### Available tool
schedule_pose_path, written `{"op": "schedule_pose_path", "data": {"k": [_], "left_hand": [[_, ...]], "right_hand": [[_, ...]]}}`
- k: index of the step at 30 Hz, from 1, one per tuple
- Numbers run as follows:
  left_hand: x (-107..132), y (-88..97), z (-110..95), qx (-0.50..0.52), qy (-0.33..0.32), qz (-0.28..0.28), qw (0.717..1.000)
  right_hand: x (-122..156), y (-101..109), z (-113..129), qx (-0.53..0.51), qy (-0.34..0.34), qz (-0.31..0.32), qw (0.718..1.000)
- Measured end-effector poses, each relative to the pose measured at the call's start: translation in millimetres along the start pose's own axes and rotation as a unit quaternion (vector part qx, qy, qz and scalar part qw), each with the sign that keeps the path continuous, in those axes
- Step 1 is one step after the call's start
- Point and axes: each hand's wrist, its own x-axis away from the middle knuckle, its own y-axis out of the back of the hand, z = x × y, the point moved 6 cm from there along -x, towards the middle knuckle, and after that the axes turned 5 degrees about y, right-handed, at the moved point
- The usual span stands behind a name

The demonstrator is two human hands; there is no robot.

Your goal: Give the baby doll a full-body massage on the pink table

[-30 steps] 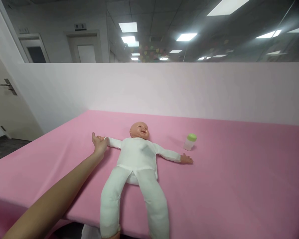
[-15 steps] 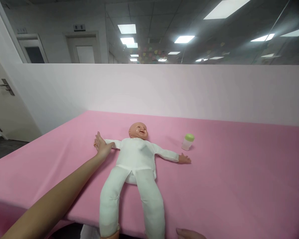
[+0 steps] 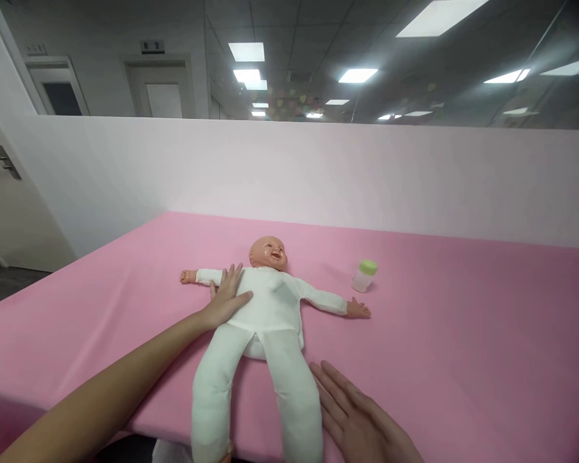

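Observation:
A baby doll [image 3: 275,308] in a white top and white leggings lies face up with its arms spread on a pink-covered table [image 3: 439,360]. My left hand [image 3: 228,299] rests on the side of its chest near the shoulder, fingers spread and extended. Close beside the doll's leg on the right is my right hand [image 3: 354,415], its fingers stretched out and nothing held; whether it touches the leg I cannot tell. Past the doll's outstretched hand stands a small bottle [image 3: 365,276] with a green cap, slightly tilted in view.
A low white wall [image 3: 318,173] runs along the table's back edge, with dark glass above it reflecting ceiling lights. At the far left is a door [image 3: 9,199] with a metal handle. The doll's feet reach the table's front edge.
My left hand has moved right, from the doll's hand and forearm to its chest. My right hand has come up from the bottom edge to beside the doll's leg.

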Motion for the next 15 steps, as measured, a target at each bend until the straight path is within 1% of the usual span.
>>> {"op": "schedule_pose_path", "data": {"k": [2, 5, 10, 13, 15], "left_hand": [[4.0, -3.1, -5.4, 0.002, -0.025, 0.032, 0.999], [7.5, -4.7, -8.1, 0.005, -0.046, 0.06, 0.997], [8.6, -7.8, -7.2, -0.003, -0.059, 0.094, 0.994], [11.6, -7.1, -9.3, -0.001, -0.062, 0.114, 0.992], [14.9, -4.9, -12.4, 0.0, -0.06, 0.128, 0.99]], "right_hand": [[-7.8, -7.1, -0.3, -0.037, -0.021, -0.023, 0.999], [-19.2, -22.0, 2.2, -0.042, -0.032, -0.065, 0.996], [-42.3, -56.4, 14.1, -0.008, -0.033, -0.058, 0.998], [-55.1, -70.3, 18.7, 0.035, -0.034, -0.078, 0.996], [-63.3, -79.5, 18.1, 0.051, -0.042, -0.076, 0.995]]}}
